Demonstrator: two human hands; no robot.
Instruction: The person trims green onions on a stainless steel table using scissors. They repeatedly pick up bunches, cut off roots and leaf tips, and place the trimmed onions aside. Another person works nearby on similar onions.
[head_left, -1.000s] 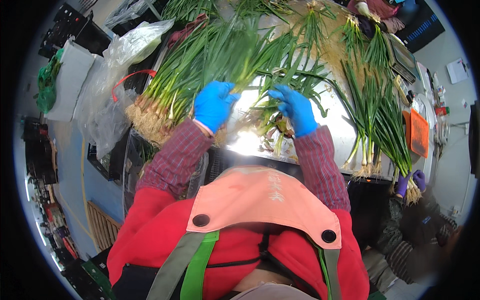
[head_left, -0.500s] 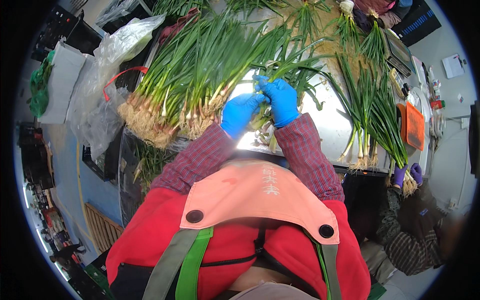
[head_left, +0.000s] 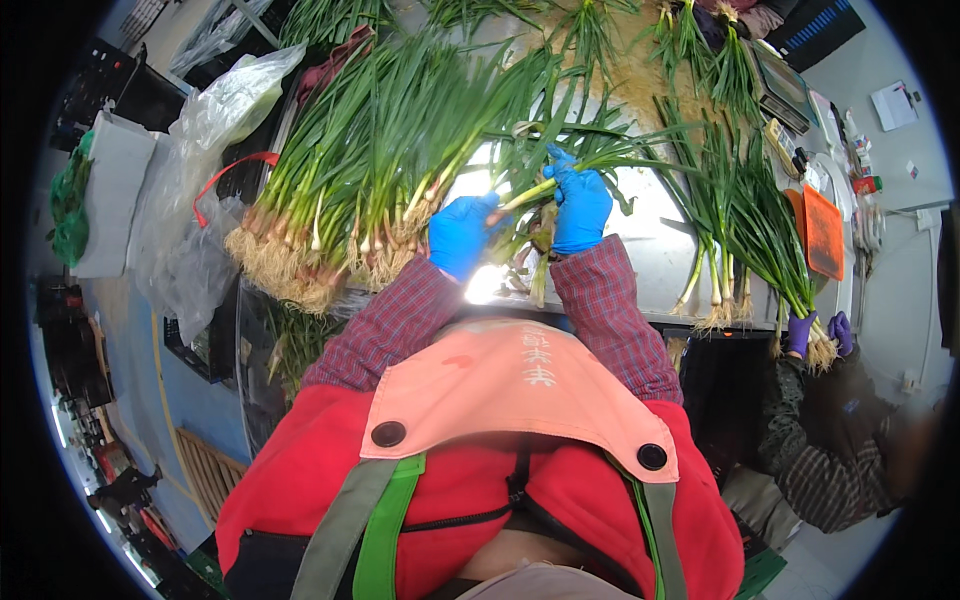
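Observation:
A green garlic plant (head_left: pixel 528 196) stretches between my two blue-gloved hands, its pale bulb end low on the left and its leaves trailing to the right. My left hand (head_left: pixel 462 236) is closed at the bulb end, fingertips blurred. Higher up, my right hand (head_left: pixel 580 205) wraps its fingers round the stem. Below them, loose peeled-off leaves (head_left: pixel 538 255) lie on the metal tabletop (head_left: pixel 650 232). To the left rests a big pile of green garlic (head_left: pixel 370 150), roots toward me.
Plastic sheeting (head_left: pixel 205 170) hangs left of the table. On the right lie bunches of green garlic (head_left: pixel 722 215), an orange tray (head_left: pixel 823 233) and a scale (head_left: pixel 783 145). A co-worker's purple-gloved hand (head_left: pixel 800 333) holds a bunch at the right edge.
My hands have drawn apart, the left moving slightly left and down, the right slightly right. More of the stem now shows between them. The view has shifted a little.

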